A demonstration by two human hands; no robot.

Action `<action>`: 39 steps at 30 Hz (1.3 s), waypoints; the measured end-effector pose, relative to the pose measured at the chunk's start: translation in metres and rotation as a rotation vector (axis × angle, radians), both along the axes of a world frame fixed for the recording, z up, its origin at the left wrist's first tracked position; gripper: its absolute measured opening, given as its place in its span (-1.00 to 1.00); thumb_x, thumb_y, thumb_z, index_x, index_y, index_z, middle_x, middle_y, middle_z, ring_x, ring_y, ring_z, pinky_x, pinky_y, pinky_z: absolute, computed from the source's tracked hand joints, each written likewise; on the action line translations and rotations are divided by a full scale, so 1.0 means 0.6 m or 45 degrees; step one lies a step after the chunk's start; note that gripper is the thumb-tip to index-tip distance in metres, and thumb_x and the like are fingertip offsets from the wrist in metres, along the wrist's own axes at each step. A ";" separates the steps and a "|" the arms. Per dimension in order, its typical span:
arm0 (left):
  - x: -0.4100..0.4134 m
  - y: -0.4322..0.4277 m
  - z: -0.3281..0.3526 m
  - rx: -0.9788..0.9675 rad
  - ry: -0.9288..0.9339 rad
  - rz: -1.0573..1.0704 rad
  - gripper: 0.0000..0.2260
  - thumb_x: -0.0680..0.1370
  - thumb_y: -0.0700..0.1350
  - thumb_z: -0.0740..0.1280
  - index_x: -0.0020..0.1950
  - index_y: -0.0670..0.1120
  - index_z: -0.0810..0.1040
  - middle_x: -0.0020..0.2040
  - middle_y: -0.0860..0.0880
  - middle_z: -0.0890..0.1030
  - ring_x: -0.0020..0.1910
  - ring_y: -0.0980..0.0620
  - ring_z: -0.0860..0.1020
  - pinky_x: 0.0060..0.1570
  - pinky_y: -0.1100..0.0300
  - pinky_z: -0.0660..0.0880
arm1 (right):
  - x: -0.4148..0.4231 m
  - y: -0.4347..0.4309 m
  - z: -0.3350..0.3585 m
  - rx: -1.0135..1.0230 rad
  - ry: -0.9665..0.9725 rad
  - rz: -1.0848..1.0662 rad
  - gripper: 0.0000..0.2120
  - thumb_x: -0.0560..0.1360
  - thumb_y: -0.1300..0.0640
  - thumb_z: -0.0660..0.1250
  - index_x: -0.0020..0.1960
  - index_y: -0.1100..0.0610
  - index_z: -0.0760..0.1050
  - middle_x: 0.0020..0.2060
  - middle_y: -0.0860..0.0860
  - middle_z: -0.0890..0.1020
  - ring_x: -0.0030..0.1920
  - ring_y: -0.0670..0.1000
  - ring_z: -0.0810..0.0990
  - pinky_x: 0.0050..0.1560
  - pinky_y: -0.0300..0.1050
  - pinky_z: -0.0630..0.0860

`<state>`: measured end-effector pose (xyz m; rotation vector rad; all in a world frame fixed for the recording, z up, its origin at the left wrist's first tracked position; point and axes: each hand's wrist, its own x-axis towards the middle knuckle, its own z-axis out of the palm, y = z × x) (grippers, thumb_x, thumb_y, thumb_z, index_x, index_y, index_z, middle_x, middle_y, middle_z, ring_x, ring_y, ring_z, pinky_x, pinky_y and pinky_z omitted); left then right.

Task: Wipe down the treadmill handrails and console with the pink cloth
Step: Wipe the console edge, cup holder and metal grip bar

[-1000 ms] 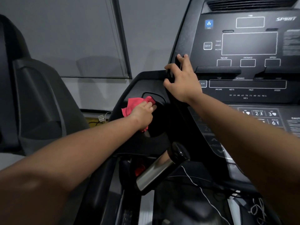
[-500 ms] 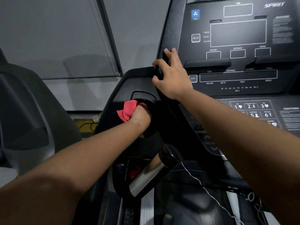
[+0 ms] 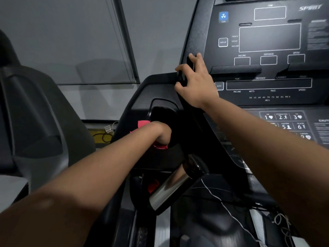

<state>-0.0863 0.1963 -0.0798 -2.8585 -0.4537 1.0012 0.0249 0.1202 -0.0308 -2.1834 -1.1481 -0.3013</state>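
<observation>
Black treadmill side tray (image 3: 140, 91), left of console (image 3: 267, 104), has cupholder recess (image 3: 162, 111). In recess: pink cloth (image 3: 143, 124), bunched under left hand (image 3: 161, 133).

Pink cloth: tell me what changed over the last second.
The left hand pushed the cloth down from the rim into the pocket; only scraps of cloth show beside the wrist now. It kept hold of the cloth. The right hand stayed gripping the left edge of the console.

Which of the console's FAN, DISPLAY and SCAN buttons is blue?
The FAN button, the topmost: its face is blue, while the DISPLAY button and SCAN button are dark with white outlines.
</observation>
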 end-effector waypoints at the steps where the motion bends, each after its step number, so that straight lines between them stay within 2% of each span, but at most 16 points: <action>1: -0.003 0.002 0.003 -0.073 -0.028 0.057 -0.75 0.56 -0.14 0.26 0.17 -0.21 0.58 0.08 -0.14 0.62 -0.04 -0.09 0.59 -0.18 0.22 0.41 | -0.001 0.001 0.000 -0.002 -0.002 -0.006 -0.60 0.47 0.02 0.27 0.30 0.01 0.41 0.52 0.08 0.10 0.54 0.05 -0.10 0.40 -0.01 0.20; 4: -0.011 0.011 -0.003 -0.343 -0.191 0.279 -0.84 0.53 -0.22 0.24 0.01 -0.21 0.58 -0.17 -0.11 0.57 -0.36 0.03 0.49 -0.44 0.24 0.40 | -0.002 0.002 0.000 -0.004 -0.006 -0.016 -0.60 0.47 0.01 0.27 0.30 0.01 0.41 0.52 0.09 0.10 0.54 0.05 -0.09 0.40 -0.01 0.19; 8: -0.025 0.005 -0.023 -0.557 -0.521 0.509 -0.90 0.53 -0.21 0.23 -0.07 -0.12 0.54 -0.26 -0.03 0.50 -0.25 0.04 0.47 -0.28 0.28 0.35 | -0.002 0.003 0.000 -0.017 -0.016 -0.024 -0.60 0.47 0.00 0.27 0.30 0.01 0.40 0.52 0.10 0.11 0.54 0.06 -0.10 0.42 -0.01 0.16; 11: -0.028 -0.002 -0.038 -0.749 -0.728 0.751 -0.84 0.53 -0.22 0.25 0.00 -0.20 0.60 -0.18 -0.10 0.58 -0.22 0.01 0.51 -0.33 0.28 0.38 | -0.005 0.003 0.001 -0.026 -0.023 -0.027 -0.60 0.47 0.00 0.27 0.30 0.02 0.39 0.51 0.11 0.11 0.54 0.07 -0.10 0.45 0.00 0.13; 15: -0.018 -0.019 -0.065 -0.955 -1.098 1.188 -0.82 0.48 -0.24 0.28 0.00 -0.27 0.62 -0.12 -0.20 0.64 -0.12 -0.13 0.60 -0.19 0.19 0.46 | -0.006 0.003 0.004 -0.024 -0.033 -0.026 -0.59 0.47 0.01 0.27 0.30 0.03 0.40 0.51 0.13 0.11 0.54 0.09 -0.09 0.47 0.00 0.11; 18: -0.011 -0.038 -0.063 -1.194 -1.298 1.462 -0.87 0.50 -0.25 0.27 -0.13 -0.29 0.57 -0.26 -0.22 0.56 -0.28 -0.11 0.56 -0.28 0.19 0.41 | -0.008 0.004 0.003 -0.019 -0.039 -0.026 -0.59 0.47 0.01 0.27 0.30 0.03 0.40 0.51 0.14 0.13 0.54 0.09 -0.08 0.46 -0.01 0.11; 20: -0.007 -0.047 -0.061 -1.504 -1.379 1.577 -0.87 0.50 -0.34 0.27 -0.23 -0.21 0.51 -0.31 -0.16 0.52 -0.36 -0.05 0.53 -0.30 0.20 0.46 | -0.007 0.005 0.001 -0.022 -0.043 -0.025 -0.60 0.47 0.01 0.27 0.29 0.04 0.40 0.51 0.14 0.13 0.54 0.10 -0.08 0.47 -0.02 0.09; 21: -0.006 -0.052 -0.062 -1.657 -1.431 1.597 -0.87 0.46 -0.39 0.29 -0.22 -0.19 0.50 -0.28 -0.16 0.54 -0.29 -0.07 0.56 -0.18 0.15 0.53 | -0.007 0.005 0.001 -0.025 -0.043 -0.024 -0.60 0.47 0.01 0.26 0.29 0.04 0.40 0.51 0.14 0.13 0.54 0.10 -0.08 0.47 -0.02 0.09; 23: -0.001 -0.061 -0.064 -1.792 -1.556 1.572 -0.84 0.35 -0.44 0.28 -0.20 -0.20 0.50 -0.22 -0.18 0.56 -0.16 -0.11 0.60 0.01 0.03 0.55 | -0.006 0.005 0.001 -0.022 -0.044 -0.025 -0.60 0.47 0.01 0.26 0.29 0.04 0.40 0.51 0.14 0.13 0.54 0.10 -0.08 0.46 -0.01 0.09; 24: 0.002 -0.066 -0.062 -1.829 -1.621 1.559 -0.80 0.35 -0.48 0.23 -0.24 -0.20 0.46 -0.27 -0.16 0.55 -0.21 -0.08 0.62 -0.03 0.06 0.56 | -0.006 0.005 0.001 -0.018 -0.046 -0.027 -0.60 0.47 0.01 0.26 0.29 0.04 0.40 0.51 0.15 0.13 0.54 0.10 -0.08 0.46 -0.01 0.09; 27: 0.014 -0.070 -0.056 -1.802 -1.797 1.644 -0.67 0.36 -0.57 0.06 -0.34 -0.15 0.31 -0.40 -0.09 0.48 -0.41 0.06 0.57 -0.29 0.20 0.51 | -0.005 0.006 0.000 -0.010 -0.057 -0.015 -0.60 0.47 0.02 0.27 0.30 0.05 0.41 0.50 0.16 0.14 0.54 0.11 -0.07 0.47 0.00 0.11; 29: 0.027 -0.065 -0.058 -1.589 -1.875 1.694 -0.77 0.35 -0.45 0.19 -0.19 -0.12 0.42 -0.20 -0.12 0.58 -0.22 0.00 0.62 -0.16 0.15 0.58 | -0.003 0.006 -0.003 0.012 -0.056 -0.001 -0.60 0.47 0.02 0.27 0.29 0.05 0.42 0.50 0.16 0.14 0.54 0.11 -0.05 0.45 0.02 0.16; 31: 0.038 -0.057 -0.068 -1.326 -1.910 1.765 -0.72 0.35 -0.32 0.32 -0.07 0.01 0.44 -0.02 -0.09 0.58 -0.08 -0.05 0.60 0.00 0.09 0.58 | 0.000 0.005 -0.004 0.024 -0.054 0.008 -0.60 0.46 0.02 0.28 0.28 0.05 0.42 0.50 0.15 0.15 0.54 0.11 -0.04 0.43 0.02 0.20; 34: 0.040 -0.044 -0.070 -1.139 -1.929 1.748 -0.78 0.39 -0.31 0.36 -0.07 -0.06 0.46 -0.08 -0.04 0.60 -0.12 0.00 0.57 0.03 0.16 0.53 | 0.002 0.005 -0.003 0.020 -0.041 0.012 -0.61 0.46 0.02 0.28 0.28 0.04 0.42 0.50 0.14 0.14 0.54 0.10 -0.06 0.43 0.00 0.18; 36: 0.036 -0.036 -0.073 -1.016 -1.824 1.652 -0.84 0.43 -0.31 0.36 -0.09 -0.09 0.48 -0.15 -0.02 0.60 -0.14 0.02 0.54 -0.06 0.31 0.45 | 0.002 0.006 -0.003 0.016 -0.039 0.012 -0.61 0.46 0.01 0.28 0.28 0.04 0.42 0.50 0.14 0.14 0.54 0.09 -0.07 0.43 0.00 0.17; 39: 0.034 -0.022 -0.081 -1.045 -1.686 1.619 -0.88 0.50 -0.32 0.31 -0.07 -0.11 0.51 -0.25 0.03 0.55 -0.21 0.05 0.53 -0.33 0.55 0.33 | 0.002 0.006 -0.003 0.011 -0.046 -0.003 -0.60 0.46 0.01 0.27 0.29 0.03 0.41 0.50 0.14 0.13 0.54 0.10 -0.07 0.43 0.00 0.17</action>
